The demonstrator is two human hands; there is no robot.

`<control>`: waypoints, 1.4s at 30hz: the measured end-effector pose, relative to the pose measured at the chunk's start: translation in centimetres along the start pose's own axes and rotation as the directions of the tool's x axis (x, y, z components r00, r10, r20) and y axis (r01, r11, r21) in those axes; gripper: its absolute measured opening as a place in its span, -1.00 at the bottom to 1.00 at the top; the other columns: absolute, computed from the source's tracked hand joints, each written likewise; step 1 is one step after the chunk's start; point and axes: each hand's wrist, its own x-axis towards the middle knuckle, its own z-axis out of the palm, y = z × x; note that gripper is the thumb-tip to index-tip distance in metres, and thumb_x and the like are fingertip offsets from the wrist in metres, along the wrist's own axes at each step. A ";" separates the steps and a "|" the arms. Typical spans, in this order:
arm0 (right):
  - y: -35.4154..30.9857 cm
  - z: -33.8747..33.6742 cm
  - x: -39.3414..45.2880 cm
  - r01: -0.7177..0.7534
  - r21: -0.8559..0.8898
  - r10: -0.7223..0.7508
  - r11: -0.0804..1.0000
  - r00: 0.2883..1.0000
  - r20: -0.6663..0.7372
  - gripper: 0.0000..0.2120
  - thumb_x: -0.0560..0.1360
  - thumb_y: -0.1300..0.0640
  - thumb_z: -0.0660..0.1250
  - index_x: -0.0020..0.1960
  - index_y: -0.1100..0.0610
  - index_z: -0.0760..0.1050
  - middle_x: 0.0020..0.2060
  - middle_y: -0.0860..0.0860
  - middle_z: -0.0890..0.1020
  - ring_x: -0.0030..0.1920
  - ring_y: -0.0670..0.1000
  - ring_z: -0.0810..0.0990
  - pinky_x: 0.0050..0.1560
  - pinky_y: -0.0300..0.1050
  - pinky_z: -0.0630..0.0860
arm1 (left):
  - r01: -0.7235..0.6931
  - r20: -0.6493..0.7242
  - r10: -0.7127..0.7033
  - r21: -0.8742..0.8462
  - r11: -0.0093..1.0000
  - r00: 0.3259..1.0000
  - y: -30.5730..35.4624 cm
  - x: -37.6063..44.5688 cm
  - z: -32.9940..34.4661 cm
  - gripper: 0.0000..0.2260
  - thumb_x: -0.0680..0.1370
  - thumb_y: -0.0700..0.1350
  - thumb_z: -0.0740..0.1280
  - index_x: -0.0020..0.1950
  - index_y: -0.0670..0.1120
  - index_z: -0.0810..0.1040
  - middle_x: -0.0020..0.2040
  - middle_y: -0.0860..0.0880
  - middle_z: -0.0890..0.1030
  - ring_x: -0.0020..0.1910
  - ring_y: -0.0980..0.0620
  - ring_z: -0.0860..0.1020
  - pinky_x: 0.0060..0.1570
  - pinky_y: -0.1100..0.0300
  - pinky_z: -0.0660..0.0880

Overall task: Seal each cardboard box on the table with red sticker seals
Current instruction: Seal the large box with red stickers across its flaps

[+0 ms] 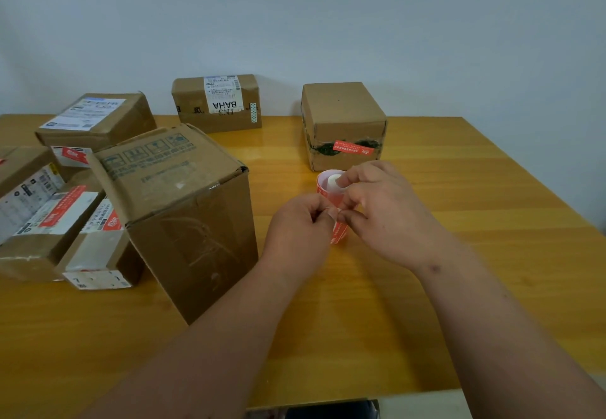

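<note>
The table (459, 208) is glossy yellow wood, filling the lower two thirds of the frame under a plain pale wall. The big box (183, 208) stands left of centre, tall, brown corrugated card, scuffed on its near face, its top flap edge lifted a little at the right corner; no red seal shows on it from here. Left of it lies a pile (55, 195) of smaller boxes, several with white labels and red seals. A cube box (342, 123) sits right of centre, with a red seal (352, 148) across dark tape on its front. A flat box (218, 100) with a white label stands against the wall at upper centre.

Both hands meet in mid-frame, just right of the big box and just in front of the cube box. The right hand (390, 212) holds the sticker roll (331, 186), a small red strip wound on a white core, thumb and fingers curled round it. The left hand (300, 225) pinches the loose end of the strip, fingertips together, touching the right hand's thumb. A short red tail hangs below the pinch.

The strip's long axis runs from upper centre down toward the wrists, so the peel probably goes leftward, the left hand being nearer the big box, the likely next target.
</note>
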 end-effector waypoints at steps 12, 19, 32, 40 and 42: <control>0.0 -0.1 0.3 -0.002 0.013 0.002 1.000 1.000 0.024 -0.94 0.44 0.14 0.45 -0.12 0.12 0.67 0.13 -0.02 0.59 0.27 0.08 0.38 0.25 0.09 0.37 | 0.076 -0.015 -0.077 -0.077 0.994 0.997 -0.2 0.4 0.0 -0.81 0.58 -0.10 0.30 -0.22 -0.06 0.56 -0.18 -0.13 0.62 -0.25 0.04 0.49 -0.25 0.10 0.44; 0.5 -0.6 0.6 -0.019 0.105 0.018 0.994 1.000 0.013 -0.74 0.38 0.12 0.51 0.06 0.08 0.61 0.17 -0.04 0.56 0.28 0.04 0.38 0.29 -0.01 0.34 | 0.066 0.009 -0.066 -0.088 0.994 0.998 0.2 0.3 -0.3 -0.79 0.61 -0.05 0.26 -0.22 0.03 0.52 -0.17 -0.02 0.61 -0.12 -0.06 0.59 -0.11 -0.04 0.55; 0.6 -1.3 1.4 -0.061 0.020 0.056 0.998 0.983 0.176 -0.87 0.41 0.03 0.48 -0.07 0.03 0.64 0.21 -0.10 0.44 0.33 0.02 0.21 0.21 -0.20 0.18 | 0.027 0.039 -0.019 -0.217 0.976 0.999 0.1 -0.1 -0.5 -0.90 0.58 -0.04 0.32 -0.01 0.00 0.61 -0.10 0.03 0.67 -0.09 0.07 0.63 -0.10 0.19 0.57; 0.5 -1.2 1.4 -0.026 0.006 0.025 1.000 0.990 0.137 -0.89 0.41 0.04 0.49 -0.15 0.08 0.65 0.19 -0.11 0.50 0.32 0.02 0.24 0.14 -0.29 0.14 | 0.121 0.035 -0.116 -0.258 0.959 0.993 -0.3 0.5 -0.1 -0.89 0.58 -0.06 0.32 -0.10 -0.02 0.61 -0.10 -0.06 0.67 -0.07 -0.07 0.64 -0.07 0.03 0.58; 0.5 -1.0 1.4 -0.008 -0.002 0.008 1.000 0.994 0.105 -0.91 0.40 0.09 0.49 -0.20 0.10 0.63 0.17 -0.10 0.53 0.30 0.04 0.27 0.13 -0.29 0.16 | 0.137 0.036 -0.132 -0.259 0.956 0.991 -0.1 0.5 -0.2 -0.88 0.59 -0.05 0.31 -0.07 -0.04 0.60 -0.08 -0.07 0.67 -0.05 -0.09 0.63 -0.04 0.00 0.57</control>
